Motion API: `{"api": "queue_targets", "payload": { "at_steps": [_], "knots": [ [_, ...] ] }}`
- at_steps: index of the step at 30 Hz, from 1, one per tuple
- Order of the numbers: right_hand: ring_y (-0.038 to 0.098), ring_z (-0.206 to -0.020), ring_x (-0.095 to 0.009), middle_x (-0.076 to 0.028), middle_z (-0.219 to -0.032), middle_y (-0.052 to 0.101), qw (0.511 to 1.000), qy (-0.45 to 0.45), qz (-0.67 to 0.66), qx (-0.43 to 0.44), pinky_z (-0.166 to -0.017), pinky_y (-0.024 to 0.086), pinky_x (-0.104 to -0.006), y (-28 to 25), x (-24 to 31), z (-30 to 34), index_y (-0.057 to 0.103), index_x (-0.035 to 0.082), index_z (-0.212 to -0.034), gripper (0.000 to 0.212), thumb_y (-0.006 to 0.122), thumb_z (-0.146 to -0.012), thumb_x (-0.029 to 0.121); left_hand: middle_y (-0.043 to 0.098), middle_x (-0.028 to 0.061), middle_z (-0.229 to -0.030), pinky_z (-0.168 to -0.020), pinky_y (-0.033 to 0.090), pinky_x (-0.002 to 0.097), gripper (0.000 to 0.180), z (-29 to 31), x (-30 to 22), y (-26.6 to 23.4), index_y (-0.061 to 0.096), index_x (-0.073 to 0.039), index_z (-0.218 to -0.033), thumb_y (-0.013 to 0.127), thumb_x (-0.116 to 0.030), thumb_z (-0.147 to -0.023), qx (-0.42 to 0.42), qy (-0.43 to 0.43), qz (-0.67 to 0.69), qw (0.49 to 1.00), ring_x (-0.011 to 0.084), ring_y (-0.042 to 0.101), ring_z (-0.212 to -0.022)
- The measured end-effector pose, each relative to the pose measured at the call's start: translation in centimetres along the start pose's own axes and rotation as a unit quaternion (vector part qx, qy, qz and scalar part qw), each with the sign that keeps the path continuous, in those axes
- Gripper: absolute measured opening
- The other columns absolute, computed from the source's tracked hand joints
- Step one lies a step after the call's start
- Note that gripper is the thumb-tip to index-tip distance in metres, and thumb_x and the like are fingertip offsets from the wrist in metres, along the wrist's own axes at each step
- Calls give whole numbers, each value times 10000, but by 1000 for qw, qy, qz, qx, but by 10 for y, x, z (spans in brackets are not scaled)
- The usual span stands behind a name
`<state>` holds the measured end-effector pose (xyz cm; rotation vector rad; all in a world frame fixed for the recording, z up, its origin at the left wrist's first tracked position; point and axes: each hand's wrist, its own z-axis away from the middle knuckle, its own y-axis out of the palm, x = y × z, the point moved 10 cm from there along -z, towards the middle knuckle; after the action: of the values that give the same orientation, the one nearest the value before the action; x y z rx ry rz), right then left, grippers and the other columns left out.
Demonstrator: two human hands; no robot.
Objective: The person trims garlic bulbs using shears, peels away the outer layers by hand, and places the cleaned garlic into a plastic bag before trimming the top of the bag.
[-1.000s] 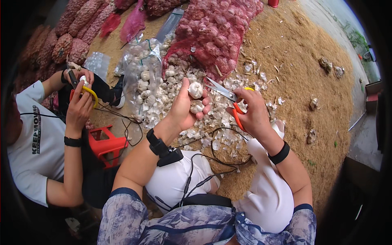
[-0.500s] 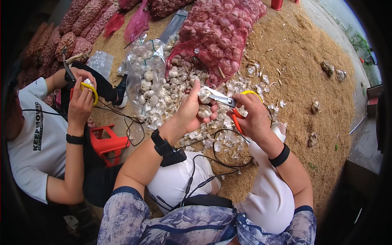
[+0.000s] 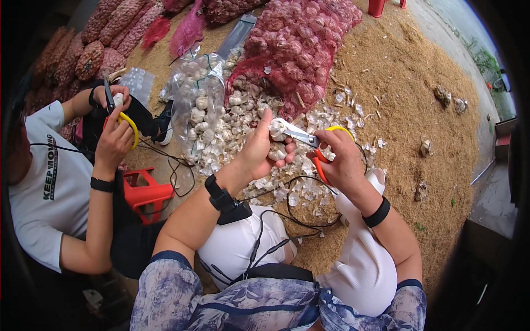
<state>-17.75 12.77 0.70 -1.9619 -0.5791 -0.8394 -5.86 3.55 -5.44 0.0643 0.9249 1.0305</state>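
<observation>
My left hand (image 3: 255, 148) is closed around two garlic bulbs. The upper garlic bulb (image 3: 276, 130) sits by the thumb, and a second garlic bulb (image 3: 277, 153) rests lower, against the curled fingers. My right hand (image 3: 343, 159) grips scissors (image 3: 301, 135) with red and yellow handles. Their blades point left and meet the upper bulb; whether they cut into it cannot be made out. Beneath both hands lies a heap of loose garlic and papery skins (image 3: 298, 182).
A red mesh sack of garlic (image 3: 301, 49) lies ahead, beside a clear plastic bag (image 3: 196, 105) holding bulbs. At left a co-worker (image 3: 61, 187) holds garlic and scissors, near a red stool (image 3: 146, 193). Black cables (image 3: 259, 237) cross my lap. Chaff (image 3: 403, 110) covers the ground at right.
My hands keep nearly the same place; the scissor blades have shifted slightly at the upper bulb. The co-worker's scissors and hands have moved a little to the right.
</observation>
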Motion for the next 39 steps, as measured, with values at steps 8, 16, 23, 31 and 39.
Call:
{"api": "queue_targets", "payload": {
  "at_steps": [8,16,23,31,39],
  "knots": [
    [587,-668,-235,-59,-765,588,999,40,10,7,-582,470,-358,-1,-5,6,641,104,-1050,383,809,-727,224,538,66,-686,-377,356,235,683,2,-4,0,507,-67,-795,264,-685,-953,-11,28,-27,999,182,555,-571],
    [515,-603,-87,-28,-671,585,965,220,-133,52,-577,441,-260,17,-40,21,628,41,-1093,444,822,-770,276,559,48,-736,-391,366,212,626,-1,7,2,540,-62,-874,309,-636,-971,-1,-25,-13,1000,151,550,-588],
    [541,-655,-36,2,-762,637,869,340,-360,7,-539,417,-191,24,-67,26,606,52,-1081,326,767,-845,210,549,35,-876,-434,415,185,242,5,-18,-1,516,-68,-1134,498,-272,-1004,45,38,-72,996,111,582,-697],
    [588,-612,-66,-57,-859,700,821,370,-435,19,-515,458,-190,33,-64,28,573,63,-1117,382,764,-841,245,546,13,-821,-509,430,199,300,3,-11,9,464,-49,-1232,562,-121,-957,6,111,-324,940,69,563,-703],
    [659,-747,-122,-60,-922,681,828,327,-452,55,-604,535,-247,46,-44,26,551,59,-1142,419,783,-815,179,614,-1,-786,-586,462,249,213,7,-8,34,596,-40,-1087,621,-103,-885,14,210,-545,812,88,555,-605]
  ]
}}
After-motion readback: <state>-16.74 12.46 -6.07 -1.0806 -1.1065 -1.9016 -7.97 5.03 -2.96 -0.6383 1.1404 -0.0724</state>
